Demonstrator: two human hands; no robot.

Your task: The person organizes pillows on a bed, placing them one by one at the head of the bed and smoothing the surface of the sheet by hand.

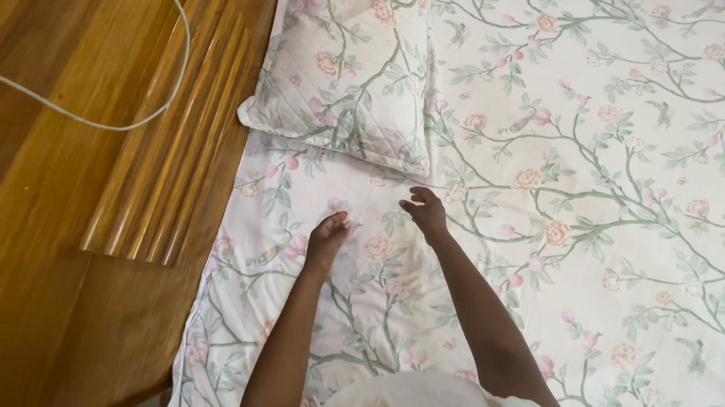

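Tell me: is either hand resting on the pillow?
No. The left hand and right hand are over the floral sheet, below the pillow.

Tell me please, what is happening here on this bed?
A person leans over a bed covered with a white bedsheet printed with green branches and pink flowers. Both bare arms reach forward. The left hand rests with its fingertips on the sheet, and the right hand hovers open just above it. Neither hand holds anything. A quilted pillow in the same floral print lies just beyond the hands, near the wooden bed frame, where a thin white cable loops.
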